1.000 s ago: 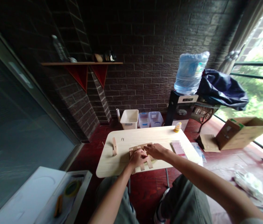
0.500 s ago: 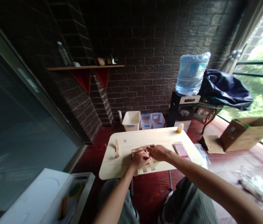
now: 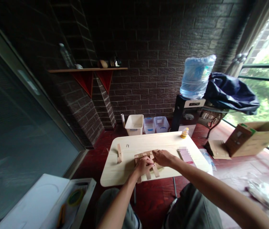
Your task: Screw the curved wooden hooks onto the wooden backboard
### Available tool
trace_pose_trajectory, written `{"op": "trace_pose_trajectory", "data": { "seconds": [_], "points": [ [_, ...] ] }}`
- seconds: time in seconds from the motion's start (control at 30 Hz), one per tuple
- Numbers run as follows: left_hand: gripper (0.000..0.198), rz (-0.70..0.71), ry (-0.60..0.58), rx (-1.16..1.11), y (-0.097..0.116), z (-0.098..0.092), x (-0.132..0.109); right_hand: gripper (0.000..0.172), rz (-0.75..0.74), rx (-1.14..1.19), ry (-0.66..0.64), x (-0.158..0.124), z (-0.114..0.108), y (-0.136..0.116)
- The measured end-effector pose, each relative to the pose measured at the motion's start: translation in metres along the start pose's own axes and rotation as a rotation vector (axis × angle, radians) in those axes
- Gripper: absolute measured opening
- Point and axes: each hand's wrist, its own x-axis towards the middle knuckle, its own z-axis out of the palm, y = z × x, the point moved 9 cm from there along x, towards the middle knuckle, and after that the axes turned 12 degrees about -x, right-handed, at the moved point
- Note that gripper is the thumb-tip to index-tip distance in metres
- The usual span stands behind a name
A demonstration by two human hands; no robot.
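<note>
A small slatted assembly of pale wood strips (image 3: 156, 171) lies near the front edge of the light wooden table (image 3: 172, 140). Over its left half, my left hand (image 3: 144, 165) is closed, thumb and fingertips pinched together close to a strip; what they hold is too small to make out. My right hand (image 3: 163, 157) has its fingers curled on the assembly's far right part, gripping there. Both hands hide much of the middle of the assembly. To the left lies a separate wooden piece (image 3: 119, 153), apart from both hands.
Small dark pieces (image 3: 127, 145) lie on the table's left part. A pink booklet (image 3: 185, 156) and a yellow-capped bottle (image 3: 184, 133) are on the right. Plastic bins (image 3: 134, 122) stand behind the table, a water dispenser (image 3: 187, 111) beyond. An open case (image 3: 77, 194) sits at lower left.
The view has shifted slightly, so everything sits a little lower. Both hands stay on the wooden assembly, with only small finger movements.
</note>
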Motion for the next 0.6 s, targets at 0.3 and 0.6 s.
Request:
{"op": "trace_pose_trajectory", "data": {
  "seconds": [0.3, 0.6],
  "points": [
    [0.012, 0.027, 0.015, 0.038, -0.005, 0.002, 0.0, 0.028, -0.117, -0.017, 0.058, -0.007, -0.025, -0.018],
    [0.012, 0.029, 0.029, 0.024, 0.003, -0.001, 0.001, 0.029, 0.059, 0.021, -0.042, 0.0, -0.005, 0.005]
  ]
}}
